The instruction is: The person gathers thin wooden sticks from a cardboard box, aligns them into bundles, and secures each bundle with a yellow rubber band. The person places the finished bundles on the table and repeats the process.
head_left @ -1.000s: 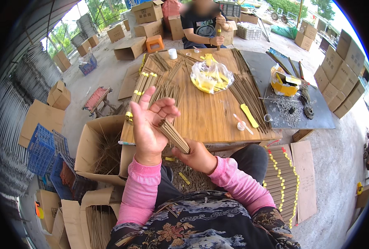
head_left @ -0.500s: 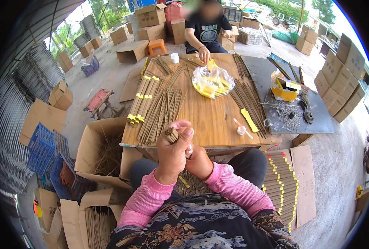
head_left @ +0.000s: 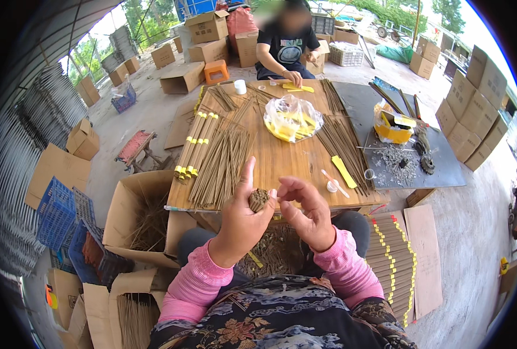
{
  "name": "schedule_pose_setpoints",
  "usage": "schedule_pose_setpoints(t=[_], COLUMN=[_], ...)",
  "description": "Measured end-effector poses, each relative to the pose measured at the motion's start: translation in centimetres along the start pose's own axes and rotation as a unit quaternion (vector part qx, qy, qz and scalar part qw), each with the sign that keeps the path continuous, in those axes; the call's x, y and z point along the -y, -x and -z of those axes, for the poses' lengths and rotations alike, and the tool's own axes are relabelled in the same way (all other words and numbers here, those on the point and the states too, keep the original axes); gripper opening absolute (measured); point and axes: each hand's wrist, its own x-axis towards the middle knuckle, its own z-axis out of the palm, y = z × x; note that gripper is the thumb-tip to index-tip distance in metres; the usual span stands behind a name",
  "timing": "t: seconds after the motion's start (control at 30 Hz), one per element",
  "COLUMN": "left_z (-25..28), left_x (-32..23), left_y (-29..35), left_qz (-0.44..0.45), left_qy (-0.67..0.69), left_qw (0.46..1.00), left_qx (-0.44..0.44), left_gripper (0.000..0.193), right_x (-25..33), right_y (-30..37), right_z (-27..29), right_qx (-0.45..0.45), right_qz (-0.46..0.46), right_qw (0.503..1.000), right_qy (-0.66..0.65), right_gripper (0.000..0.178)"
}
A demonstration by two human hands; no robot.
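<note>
My left hand (head_left: 242, 224) is wrapped round a bundle of thin brown incense sticks (head_left: 259, 200), whose round end faces up past the thumb. Beside it, my right hand (head_left: 309, 216) has its fingers bent and apart, fingertips close to the left thumb; nothing shows clearly between them. On the wooden table (head_left: 270, 168) in front lie loose incense sticks (head_left: 220, 163), with several bundles in yellow bands (head_left: 197, 142) to their left. A clear plastic bag of yellow paper strips (head_left: 293, 119) sits farther back. More loose sticks (head_left: 342, 148) lie on the right, with a yellow strip (head_left: 343, 172) by them.
A person (head_left: 287, 43) sits across the table, a hand on yellow strips. A small glue pot (head_left: 332, 186) with a spatula is near the front edge. An open carton (head_left: 122, 218) stands left; banded sticks (head_left: 393, 256) lie on cardboard to the right. A dark side table (head_left: 438, 174) adjoins.
My right hand has come off the bundle and moved right, its fingers opening. The left hand still grips the sticks, now more upright. Across the table, the person's hand moved from the bag to the strips.
</note>
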Motion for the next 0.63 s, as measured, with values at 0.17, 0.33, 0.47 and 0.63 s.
schedule_pose_setpoints(t=[0.17, 0.33, 0.47, 0.63], left_z=[-1.0, -2.4, -1.9, -1.4], left_x=[0.3, 1.7, -0.6, -0.3], left_y=[0.4, 1.2, 0.9, 1.4], left_qz=[-0.054, -0.025, 0.129, 0.320], left_qy=[-0.101, -0.051, 0.091, 0.284], left_qw=[0.987, 0.982, 0.942, 0.842], left_qx=[0.113, 0.182, 0.296, 0.328], left_gripper=[0.067, 0.048, 0.025, 0.039], right_x=[3.9, 2.4, 1.5, 1.9], right_y=[-1.5, -0.7, 0.3, 1.1], right_z=[0.9, 2.0, 3.0, 3.3], right_qx=[0.034, 0.037, 0.014, 0.030], right_qz=[0.143, 0.113, 0.065, -0.075], right_qw=[0.954, 0.969, 0.982, 0.996], right_qy=[0.261, 0.216, 0.175, 0.034], right_gripper=[0.035, 0.021, 0.016, 0.017])
